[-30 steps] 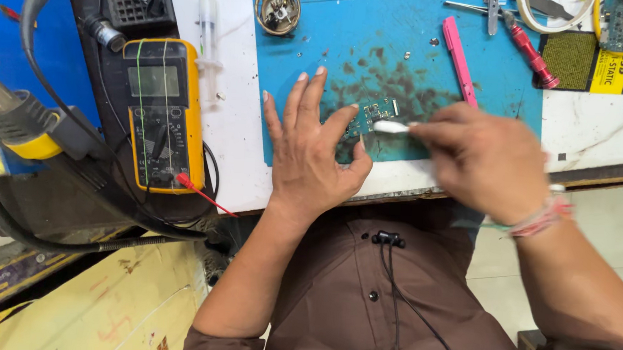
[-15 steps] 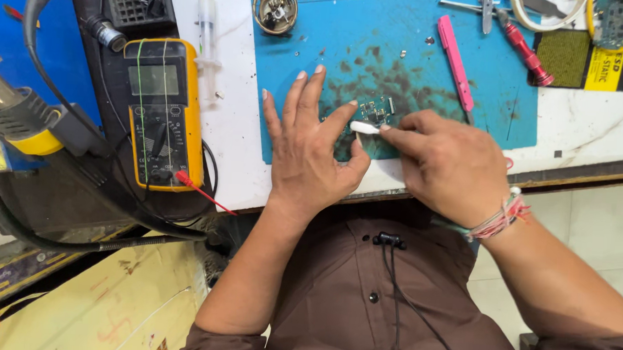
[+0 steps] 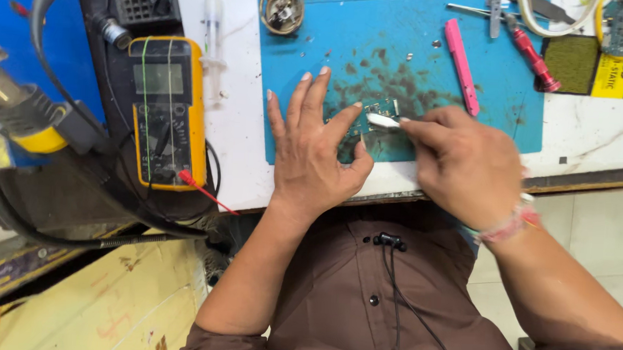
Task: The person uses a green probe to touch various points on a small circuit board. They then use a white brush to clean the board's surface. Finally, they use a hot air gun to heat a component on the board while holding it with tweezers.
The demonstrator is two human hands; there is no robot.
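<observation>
Left hand (image 3: 312,157) lies flat with fingers spread, pinning a small circuit board (image 3: 371,114) to the blue mat (image 3: 403,52) on the worktop (image 3: 229,121). Right hand (image 3: 461,165) pinches a white tool (image 3: 383,120) against it. The board looks light, stiff and fragile, best held by its edges. A yellow meter (image 3: 166,110) lies left.

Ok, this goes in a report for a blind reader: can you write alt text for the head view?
A person's left hand steadies a small green circuit board on a blue work mat while the right hand presses a white tool to it. A yellow multimeter lies to the left, a pink tool beyond.
</observation>
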